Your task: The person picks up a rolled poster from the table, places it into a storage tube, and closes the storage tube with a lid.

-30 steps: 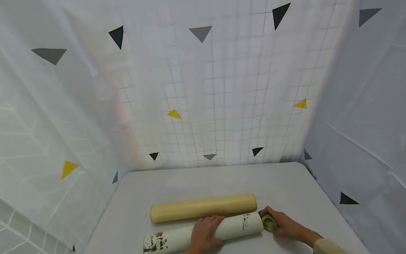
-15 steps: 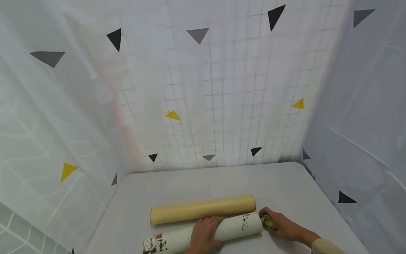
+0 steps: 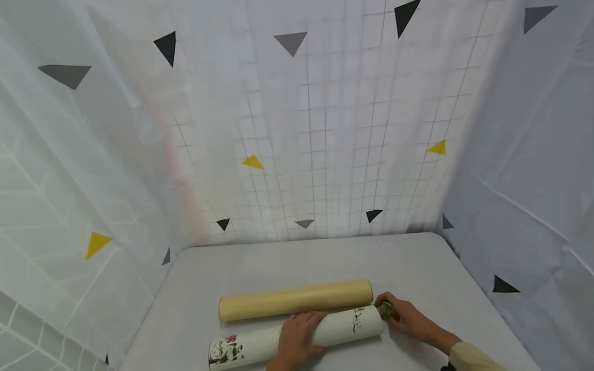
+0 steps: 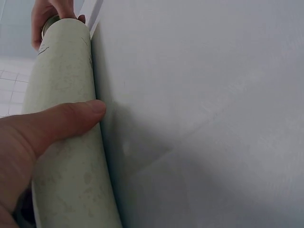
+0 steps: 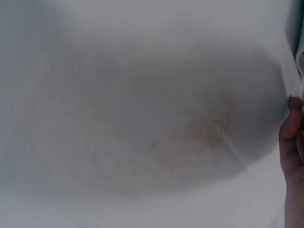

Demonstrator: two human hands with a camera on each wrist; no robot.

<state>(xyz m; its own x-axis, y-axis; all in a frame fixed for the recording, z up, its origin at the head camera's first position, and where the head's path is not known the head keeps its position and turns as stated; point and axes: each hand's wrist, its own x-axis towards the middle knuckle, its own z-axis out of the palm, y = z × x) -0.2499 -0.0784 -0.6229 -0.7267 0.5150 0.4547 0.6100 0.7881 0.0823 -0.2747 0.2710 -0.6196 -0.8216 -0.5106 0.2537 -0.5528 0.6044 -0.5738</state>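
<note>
A white cardboard tube printed with flowers and dark lettering lies slanted across the front of the table. My left hand grips it around the middle; in the left wrist view the thumb lies across its pale side. At the tube's right end, my right hand holds a round gold-green cap between thumb and fingers. The left wrist view shows the cap's rim right at the tube's end. In the right wrist view only part of the right hand appears at the right edge.
A plain yellow tube lies just behind the white one, nearly parallel. The white table has rounded far corners. White sheeting with black, grey and yellow triangles surrounds it at the back and both sides.
The cap has turned in my right hand, its face now seen more edge-on, close against the tube's end. My left hand keeps its grip. The head view has tilted slightly.
</note>
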